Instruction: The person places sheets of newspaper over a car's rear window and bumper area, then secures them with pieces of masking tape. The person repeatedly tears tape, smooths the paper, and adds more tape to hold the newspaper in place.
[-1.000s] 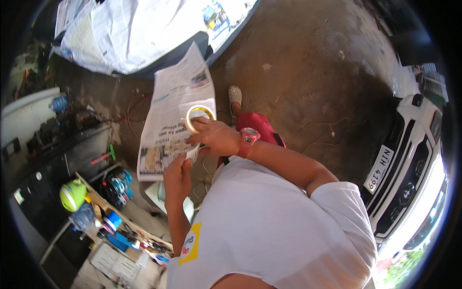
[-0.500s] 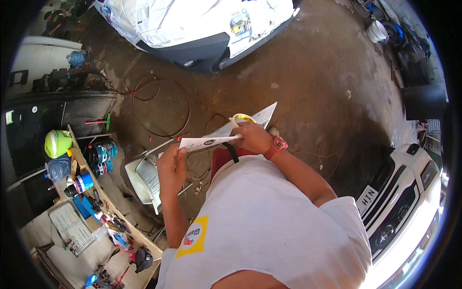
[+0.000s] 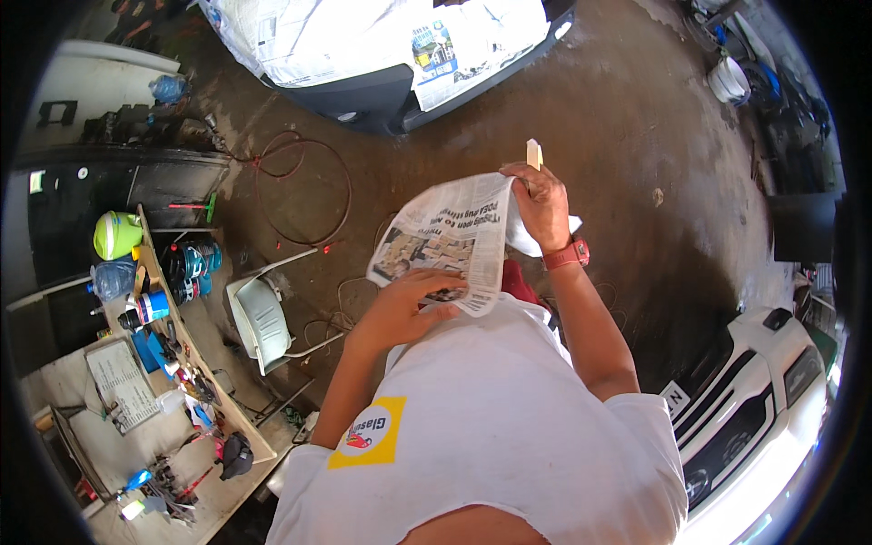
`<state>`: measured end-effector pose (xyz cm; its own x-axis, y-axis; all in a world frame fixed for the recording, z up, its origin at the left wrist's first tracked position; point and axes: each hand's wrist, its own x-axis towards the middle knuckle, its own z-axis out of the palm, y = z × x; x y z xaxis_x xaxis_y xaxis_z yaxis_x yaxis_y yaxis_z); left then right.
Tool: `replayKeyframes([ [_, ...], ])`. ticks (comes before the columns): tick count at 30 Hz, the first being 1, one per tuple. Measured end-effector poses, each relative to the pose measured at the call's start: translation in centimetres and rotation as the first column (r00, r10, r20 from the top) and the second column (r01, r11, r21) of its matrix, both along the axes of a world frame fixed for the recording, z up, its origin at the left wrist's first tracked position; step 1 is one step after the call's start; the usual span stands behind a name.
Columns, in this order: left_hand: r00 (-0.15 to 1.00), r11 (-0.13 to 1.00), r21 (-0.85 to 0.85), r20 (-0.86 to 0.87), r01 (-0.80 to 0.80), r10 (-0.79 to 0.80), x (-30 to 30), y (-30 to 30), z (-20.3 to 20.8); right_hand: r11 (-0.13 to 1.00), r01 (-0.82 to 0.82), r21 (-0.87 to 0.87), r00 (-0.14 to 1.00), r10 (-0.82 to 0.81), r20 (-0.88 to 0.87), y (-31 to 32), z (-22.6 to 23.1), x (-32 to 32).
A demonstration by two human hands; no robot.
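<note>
A sheet of newspaper (image 3: 450,241) is held out in front of the person's chest, above a bare concrete floor (image 3: 636,136). Its near edge lies against the white shirt (image 3: 490,427); its far edge curls up and away toward the right hand.

The left hand (image 3: 404,309) lies flat on the lower left corner of the sheet, fingers spread and pressing on the paper rather than curled round it. The right hand (image 3: 542,204) is closed on the far right edge of the sheet, and a pale roll of tape (image 3: 534,154) sticks up edge-on from its fingers. A red watch (image 3: 568,254) sits on that wrist.

Beyond the sheet the floor is open to the right and ahead. A red hose (image 3: 304,186) loops on the floor to the left of the paper, well apart from it. A pale chair (image 3: 262,318) stands just left of the left forearm. Further left a cluttered workbench (image 3: 163,427) runs along the edge of view. A vehicle covered in newspaper (image 3: 363,45) stands at the top, and a white car (image 3: 754,400) closes the lower right.
</note>
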<state>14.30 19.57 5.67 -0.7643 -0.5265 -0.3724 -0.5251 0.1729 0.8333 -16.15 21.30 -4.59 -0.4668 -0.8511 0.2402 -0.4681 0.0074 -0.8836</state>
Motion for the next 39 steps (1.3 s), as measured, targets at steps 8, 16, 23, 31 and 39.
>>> replayKeyframes([
  [8,0.963,0.707,-0.658,-0.121,-0.259,0.239,-2.8,-6.2,-0.6,0.883,-0.436,-0.174,0.894,0.447,0.025,0.8,9.6,-1.3],
  [16,0.996,0.860,-0.507,0.031,-0.058,0.086,-5.3,-12.5,2.8,0.928,-0.357,-0.103,0.887,0.372,0.274,1.1,13.4,-6.1],
  [23,1.000,0.500,-0.866,0.027,0.018,0.011,-7.7,-10.6,4.6,0.973,-0.209,-0.092,0.889,0.150,-0.432,0.1,17.2,-2.9],
  [31,0.998,0.409,-0.910,0.062,0.066,-0.024,-9.1,-9.1,5.6,0.935,-0.351,0.041,0.767,0.312,-0.560,-3.7,15.6,0.0],
  [39,0.998,0.556,-0.831,-0.012,0.023,-0.059,-7.6,-9.7,6.1,0.867,-0.498,-0.019,0.680,0.378,-0.628,-3.9,15.9,0.4],
])
